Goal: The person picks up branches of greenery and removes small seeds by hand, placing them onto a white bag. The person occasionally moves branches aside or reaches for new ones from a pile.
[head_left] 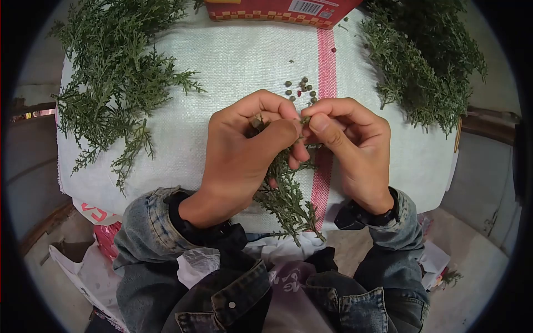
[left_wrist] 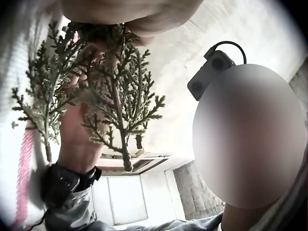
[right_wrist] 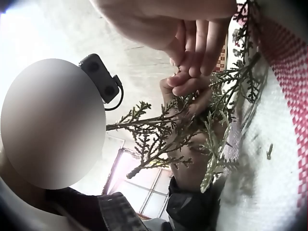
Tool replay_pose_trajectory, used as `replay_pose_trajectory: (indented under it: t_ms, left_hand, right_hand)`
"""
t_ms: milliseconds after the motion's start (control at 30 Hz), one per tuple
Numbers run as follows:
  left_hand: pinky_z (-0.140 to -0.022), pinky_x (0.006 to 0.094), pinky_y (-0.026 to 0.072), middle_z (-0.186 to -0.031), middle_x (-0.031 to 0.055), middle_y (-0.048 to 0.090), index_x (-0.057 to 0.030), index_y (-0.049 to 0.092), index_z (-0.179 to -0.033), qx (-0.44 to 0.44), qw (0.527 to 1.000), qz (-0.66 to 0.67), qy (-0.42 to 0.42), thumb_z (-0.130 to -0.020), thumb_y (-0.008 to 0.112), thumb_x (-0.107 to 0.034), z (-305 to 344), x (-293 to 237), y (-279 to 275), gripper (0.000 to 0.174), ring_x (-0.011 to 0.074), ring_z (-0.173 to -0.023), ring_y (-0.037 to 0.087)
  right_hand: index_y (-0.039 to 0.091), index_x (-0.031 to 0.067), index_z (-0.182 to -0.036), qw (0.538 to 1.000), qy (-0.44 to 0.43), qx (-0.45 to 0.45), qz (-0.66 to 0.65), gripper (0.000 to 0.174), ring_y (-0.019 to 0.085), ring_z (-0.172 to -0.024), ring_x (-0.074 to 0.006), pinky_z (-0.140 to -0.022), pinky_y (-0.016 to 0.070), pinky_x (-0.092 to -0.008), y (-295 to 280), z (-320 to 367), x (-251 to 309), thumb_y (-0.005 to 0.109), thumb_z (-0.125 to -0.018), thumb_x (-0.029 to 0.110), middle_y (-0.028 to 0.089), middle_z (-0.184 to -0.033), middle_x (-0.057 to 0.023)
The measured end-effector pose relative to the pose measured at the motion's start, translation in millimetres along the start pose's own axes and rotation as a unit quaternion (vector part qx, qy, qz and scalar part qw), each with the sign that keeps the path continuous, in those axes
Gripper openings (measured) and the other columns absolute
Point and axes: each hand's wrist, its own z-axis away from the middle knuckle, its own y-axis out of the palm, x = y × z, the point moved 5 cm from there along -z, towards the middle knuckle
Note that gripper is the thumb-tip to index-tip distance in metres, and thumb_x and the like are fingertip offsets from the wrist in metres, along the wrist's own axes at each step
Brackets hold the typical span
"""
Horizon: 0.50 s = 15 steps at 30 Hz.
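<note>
My left hand point(head_left: 239, 152) grips an evergreen sprig point(head_left: 286, 202), its scaly green branchlets and cut stems hanging below the palm toward my body. Close beside it, my right hand point(head_left: 363, 147) pinches a small greenish bit point(head_left: 306, 119) of the sprig between thumb and forefinger, its fingertips right at those of the left. In the left wrist view, the sprig's branchlets point(left_wrist: 118, 96) dangle with stem ends down. The right wrist view has both sets of fingertips meeting above the branchlets point(right_wrist: 159, 130). Small dark round berries point(head_left: 304, 87) lie on the white woven sack just beyond the hands.
The white woven sack point(head_left: 244, 61) with a red stripe point(head_left: 327, 72) covers the work surface. Heaps of evergreen branches lie at the left point(head_left: 116, 72) and right point(head_left: 425, 66). A red box point(head_left: 266, 14) stands at the far edge. A white bag point(head_left: 83, 277) is low at the left.
</note>
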Motion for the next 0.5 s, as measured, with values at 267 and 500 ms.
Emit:
replay_pose_trajectory:
  t_ms: [267,500]
  left_hand:
    - [-0.042,0.0199,0.0393,-0.07,0.005,0.065,-0.0033,0.061,-0.09,0.003,1.0,-0.007,0.007,-0.087,0.062,-0.006,0.2,-0.1,0.2,0.004,0.0086,-0.058,0.06]
    - [-0.044,0.0195,0.041,-0.071,0.0063,0.066,-0.0028,0.06,-0.088,-0.004,0.999,0.013,0.041,-0.087,0.062,-0.004,0.0,0.5,1.8,0.003,0.0087,-0.057,0.06]
  right_hand:
    - [0.064,-0.0049,-0.106,1.0,-0.017,-0.012,0.02,0.017,0.065,-0.084,-0.012,-0.078,0.0535,-0.0256,3.6,2.7,2.9,0.064,-0.093,0.005,0.068,-0.097,-0.009]
    - [0.064,-0.0067,-0.106,1.0,-0.021,-0.012,0.013,0.017,0.066,-0.083,-0.013,-0.077,0.0545,-0.0249,4.1,3.3,3.1,0.063,-0.092,0.003,0.069,-0.094,-0.0113]
